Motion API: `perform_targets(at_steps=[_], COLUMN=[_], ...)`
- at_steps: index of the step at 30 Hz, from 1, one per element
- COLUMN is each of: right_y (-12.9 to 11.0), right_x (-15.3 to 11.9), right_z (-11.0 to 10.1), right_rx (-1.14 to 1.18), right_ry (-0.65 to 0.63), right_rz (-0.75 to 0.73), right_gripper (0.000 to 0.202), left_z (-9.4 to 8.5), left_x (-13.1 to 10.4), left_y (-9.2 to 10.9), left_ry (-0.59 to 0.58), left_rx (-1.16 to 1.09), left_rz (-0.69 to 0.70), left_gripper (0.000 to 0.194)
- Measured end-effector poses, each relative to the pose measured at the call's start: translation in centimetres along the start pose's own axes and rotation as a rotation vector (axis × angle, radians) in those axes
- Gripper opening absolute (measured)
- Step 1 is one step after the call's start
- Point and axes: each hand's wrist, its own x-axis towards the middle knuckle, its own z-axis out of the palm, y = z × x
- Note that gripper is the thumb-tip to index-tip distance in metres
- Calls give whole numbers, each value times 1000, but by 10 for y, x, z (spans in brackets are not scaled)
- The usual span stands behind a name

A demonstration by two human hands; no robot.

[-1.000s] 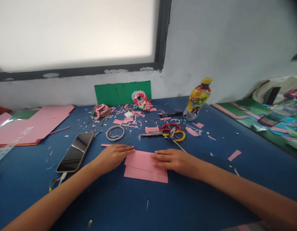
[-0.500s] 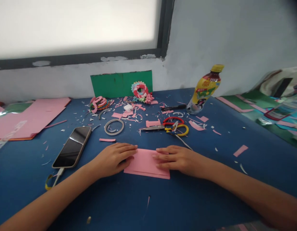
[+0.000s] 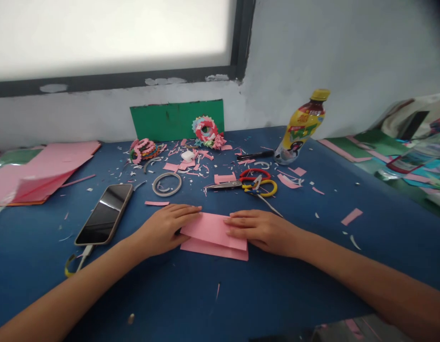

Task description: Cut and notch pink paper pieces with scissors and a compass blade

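A folded sheet of pink paper [image 3: 215, 232] lies on the blue table in front of me, its upper flap lifted a little off the layer beneath along the near edge. My left hand [image 3: 166, 229] grips the flap's left end, fingers on top and the thumb tucked under it. At the right end, my right hand [image 3: 264, 232] has its fingers laid over the flap; its thumb is mostly hidden beneath. Just beyond the paper are scissors [image 3: 248, 184] with red and yellow handles, a roll of tape [image 3: 167, 184] and a pink strip [image 3: 157, 203].
A phone [image 3: 105, 213] with a cable plugged in lies left of my left hand. Pink sheets [image 3: 59, 166] are stacked farther left. Paper scraps, a paper wreath [image 3: 205, 130], a black pen [image 3: 255, 155] and a leaning yellow bottle [image 3: 301, 128] are toward the wall.
The paper's upper flap has risen at its near edge, opening a gap above the lower layer. Both hands stay at its ends. The view has shifted slightly.
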Motion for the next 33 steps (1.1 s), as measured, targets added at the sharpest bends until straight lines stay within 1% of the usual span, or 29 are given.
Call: perform_targets(at_steps=[3, 4, 6, 8, 13, 20, 25, 29, 31, 33], right_y=[-1, -1, -3, -4, -7, -11, -11, -15, -16, -18], right_x=[-3, -4, -6, -6, -6, -6, -6, -5, -5, -5], right_z=[0, 0, 1, 0, -3, -4, -3, -3, -4, -4], right_rx=[-34, -42, -48, -41, -64, -95, -96, -96, -101, -108], right_ry=[-23, -29, -50, -73, -91, -76, -55, -60, -64, -66], right_rz=[-37, -43, -51, -55, -75, -95, -80, -49, -35, -29], right_gripper=[33, 33, 33, 33, 33, 32, 31, 31, 31, 31], left_z=[-3, -4, -3, 0, 6, 3, 1, 3, 5, 8], left_x=[-1, -1, -1, 0, 1, 1, 0, 0, 1, 4], left_y=[3, 3, 4, 4, 1, 0, 2, 10, 18, 27], left_ry=[-52, -52, -29, -2, -11, -21, -59, -104, -131, -155], left_rx=[-24, -45, -80, -88, -64, -42, 29, 86, 86, 73], left_rz=[54, 54, 30, 11, 32, 47, 68, 115, 140, 130], left_gripper=[55, 53, 38, 33, 34, 33, 36, 41, 47, 50])
